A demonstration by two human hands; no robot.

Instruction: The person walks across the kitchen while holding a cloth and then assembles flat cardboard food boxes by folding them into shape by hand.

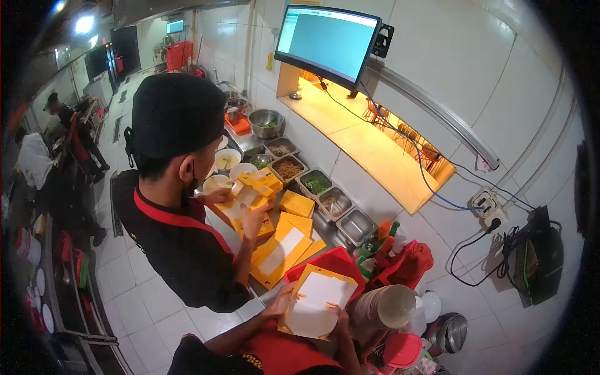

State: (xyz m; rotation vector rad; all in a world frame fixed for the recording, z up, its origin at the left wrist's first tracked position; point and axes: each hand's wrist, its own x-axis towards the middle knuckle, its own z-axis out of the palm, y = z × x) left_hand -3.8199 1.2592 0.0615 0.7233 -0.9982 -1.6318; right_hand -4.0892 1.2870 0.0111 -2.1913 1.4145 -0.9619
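My left hand (279, 301) grips the left edge of a yellow and white carton sheet (319, 297), its fingers at the rim. On the sheet's right side, my right hand (338, 320) holds the edge, with fingertips on the white face. Under and behind the sheet lies a red tray (337, 259). Further up the counter, flat yellow cartons (281, 250) lie in an overlapping pile, near a folded yellow box (297, 204). A co-worker in a black cap (175, 115) holds another yellow carton (240, 206) in both hands.
Metal containers of food (315, 182) line the wall side of the counter. Stacked bowls (381, 306) and a red bag (406, 265) stand to my right. A monitor (328, 44) hangs above the pass-through shelf (350, 147). Other people (75, 128) are at the far left.
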